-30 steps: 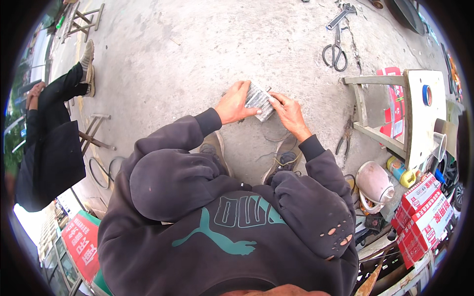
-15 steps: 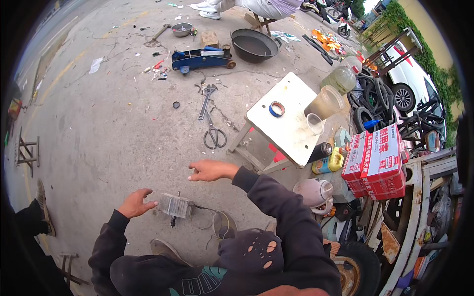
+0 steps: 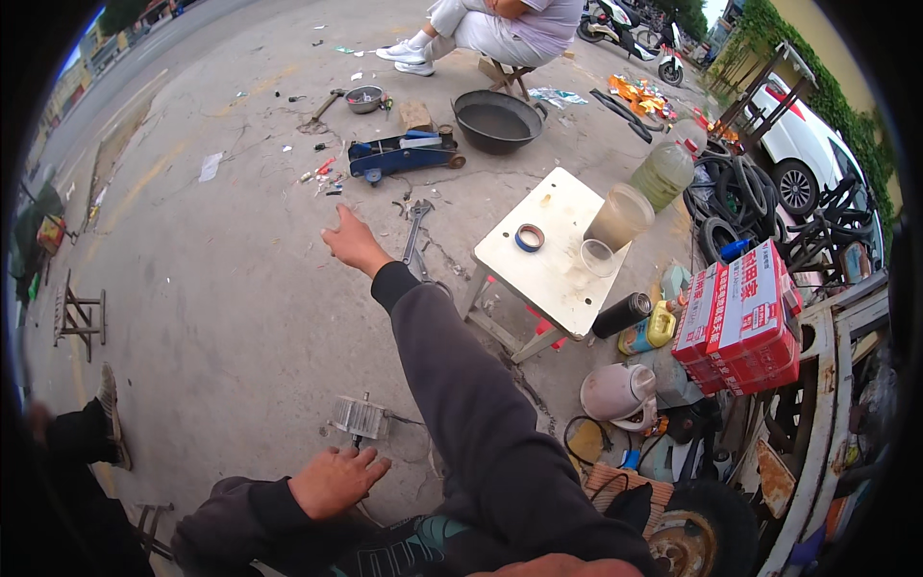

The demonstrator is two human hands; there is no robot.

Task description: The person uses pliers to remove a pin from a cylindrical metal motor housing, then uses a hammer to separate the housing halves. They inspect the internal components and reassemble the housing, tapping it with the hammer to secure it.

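Observation:
My right hand (image 3: 354, 240) reaches out over the concrete, fingers apart and holding nothing, left of an adjustable wrench (image 3: 416, 229). A finned metal motor (image 3: 358, 417) with a shaft and cable rests on the ground nearer me. My left hand (image 3: 338, 479) is open just below the motor, its fingers near the shaft; whether they touch it I cannot tell. My right forearm crosses the middle of the view.
Ahead are a blue floor jack (image 3: 394, 162), a black basin (image 3: 495, 120) and a seated person (image 3: 500, 34). At right stand a white stool (image 3: 519, 213) with tape and containers, a kettle (image 3: 611, 389) and boxes (image 3: 740, 317). Another person's leg (image 3: 82, 428) is at left.
The motor, held in both hands a second ago, now lies on the ground. My view has lifted, my right hand has moved forward and my left hand has moved below the motor.

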